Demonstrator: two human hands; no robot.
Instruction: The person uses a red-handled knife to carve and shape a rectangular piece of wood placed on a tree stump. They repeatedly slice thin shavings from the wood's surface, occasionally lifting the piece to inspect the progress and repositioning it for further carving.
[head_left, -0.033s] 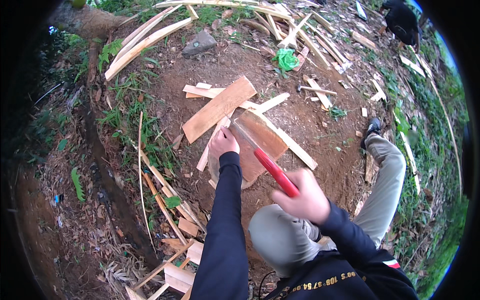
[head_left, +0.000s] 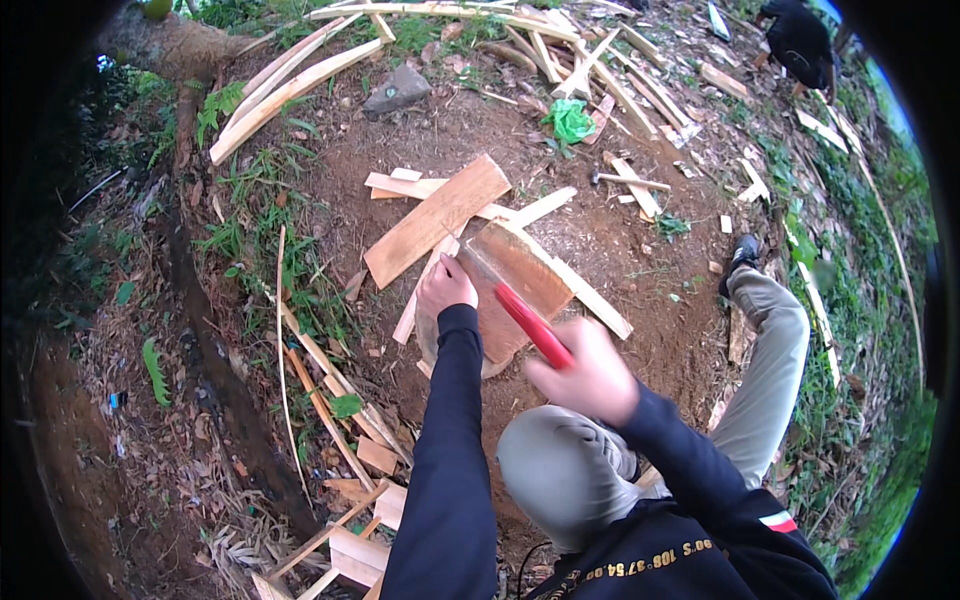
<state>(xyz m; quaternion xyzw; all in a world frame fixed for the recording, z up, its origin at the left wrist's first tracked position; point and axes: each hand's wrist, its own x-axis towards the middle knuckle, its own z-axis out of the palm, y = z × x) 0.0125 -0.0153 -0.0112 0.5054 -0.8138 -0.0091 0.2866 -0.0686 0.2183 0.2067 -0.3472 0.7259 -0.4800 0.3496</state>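
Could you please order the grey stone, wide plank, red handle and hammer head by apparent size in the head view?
1. Wide plank
2. Grey stone and red handle: too alike to rank, the handle being nearer the camera
3. Hammer head

Daylight falls on bare brown soil, green undergrowth (lush along the right) and a thick tree trunk, upper left.
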